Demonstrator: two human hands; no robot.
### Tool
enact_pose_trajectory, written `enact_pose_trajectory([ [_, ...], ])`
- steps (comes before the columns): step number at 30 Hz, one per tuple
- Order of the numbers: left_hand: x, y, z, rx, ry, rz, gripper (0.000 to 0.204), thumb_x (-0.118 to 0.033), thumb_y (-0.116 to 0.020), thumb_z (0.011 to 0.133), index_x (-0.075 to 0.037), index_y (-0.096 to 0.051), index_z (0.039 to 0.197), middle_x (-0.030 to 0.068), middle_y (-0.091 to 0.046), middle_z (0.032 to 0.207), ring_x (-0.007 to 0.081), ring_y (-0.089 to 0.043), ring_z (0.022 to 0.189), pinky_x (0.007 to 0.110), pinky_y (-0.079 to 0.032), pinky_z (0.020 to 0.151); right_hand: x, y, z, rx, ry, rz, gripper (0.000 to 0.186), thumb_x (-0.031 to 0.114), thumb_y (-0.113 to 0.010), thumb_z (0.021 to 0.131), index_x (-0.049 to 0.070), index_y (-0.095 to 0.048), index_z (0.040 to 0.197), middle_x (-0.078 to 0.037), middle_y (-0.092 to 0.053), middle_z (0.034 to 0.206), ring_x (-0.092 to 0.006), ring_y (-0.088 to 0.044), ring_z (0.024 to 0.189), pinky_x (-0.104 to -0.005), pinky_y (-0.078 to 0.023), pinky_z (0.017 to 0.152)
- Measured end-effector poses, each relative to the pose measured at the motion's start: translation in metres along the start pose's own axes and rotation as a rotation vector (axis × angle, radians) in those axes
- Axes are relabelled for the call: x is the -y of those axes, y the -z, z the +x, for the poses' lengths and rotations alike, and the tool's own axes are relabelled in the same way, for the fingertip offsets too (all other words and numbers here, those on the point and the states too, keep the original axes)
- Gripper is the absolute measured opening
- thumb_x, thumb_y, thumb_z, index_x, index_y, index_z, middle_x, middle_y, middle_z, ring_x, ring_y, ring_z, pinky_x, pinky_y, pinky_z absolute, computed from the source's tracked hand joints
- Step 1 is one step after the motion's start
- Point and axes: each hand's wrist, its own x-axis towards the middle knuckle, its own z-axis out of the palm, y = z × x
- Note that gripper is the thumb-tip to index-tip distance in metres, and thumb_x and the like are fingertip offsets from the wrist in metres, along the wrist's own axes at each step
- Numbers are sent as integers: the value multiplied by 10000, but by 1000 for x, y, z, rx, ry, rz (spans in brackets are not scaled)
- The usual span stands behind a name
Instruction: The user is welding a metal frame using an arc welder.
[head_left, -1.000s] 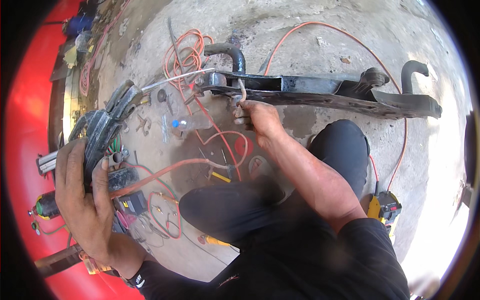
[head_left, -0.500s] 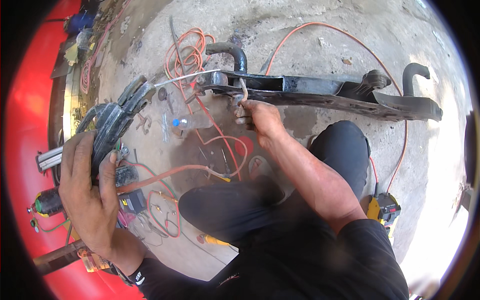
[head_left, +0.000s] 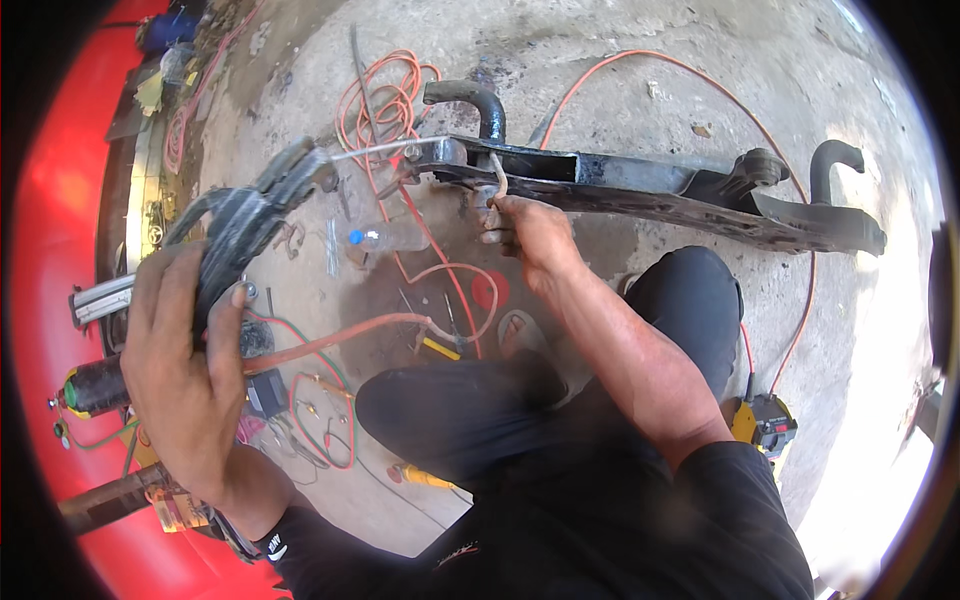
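Note:
My left hand (head_left: 190, 380) is wrapped around a dark welding electrode holder (head_left: 250, 225), its thumb along the near side. A thin welding rod (head_left: 380, 148) sticks out of the jaws toward the left end of a long black steel crossmember (head_left: 640, 185); whether its tip touches the metal, I cannot tell. My right hand (head_left: 535, 235) is closed on a bent metal rod (head_left: 500, 178) at the crossmember's left end, below a curved pipe-like arm (head_left: 475, 95). The lower part of the bent rod is hidden in my fingers.
An orange cable (head_left: 330, 335) runs from beside my left hand across the floor. Farther off are a coiled orange hose (head_left: 385, 100), a plastic bottle (head_left: 395, 237) and a dark gas cylinder (head_left: 92, 388). A yellow-black machine (head_left: 768, 425) stands right of my knee.
The electrode holder and welding rod have shifted slightly right and tilted a little. My right hand still grips the bent rod; the view has shifted slightly.

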Motion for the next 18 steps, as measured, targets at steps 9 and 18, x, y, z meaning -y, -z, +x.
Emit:
enact_pose_trajectory([
  [9, 2, -9, 2, 44, 15, -9, 343, -75, -664, 864, 20, -602, 1188, 196, -613, 1168, 396, -610, 1034, 413, -489, 880, 4, -1, -2, -79, 6, 61, 193, 185, -576, 948, 48, -693, 879, -54, -702, 767, -143, -623, 597, -298, -391, 561],
  [18, 15, -12, -5, 62, 34, 63, 319, -86, -606, 938, 43, -586, 1229, 226, -608, 1204, 399, -588, 1101, 441, -455, 946, -7, 0, 9, -61, 31, 68, 165, 177, -599, 946, 48, -703, 945, -57, -699, 789, -149, -637, 635, -317, -463, 602],
])
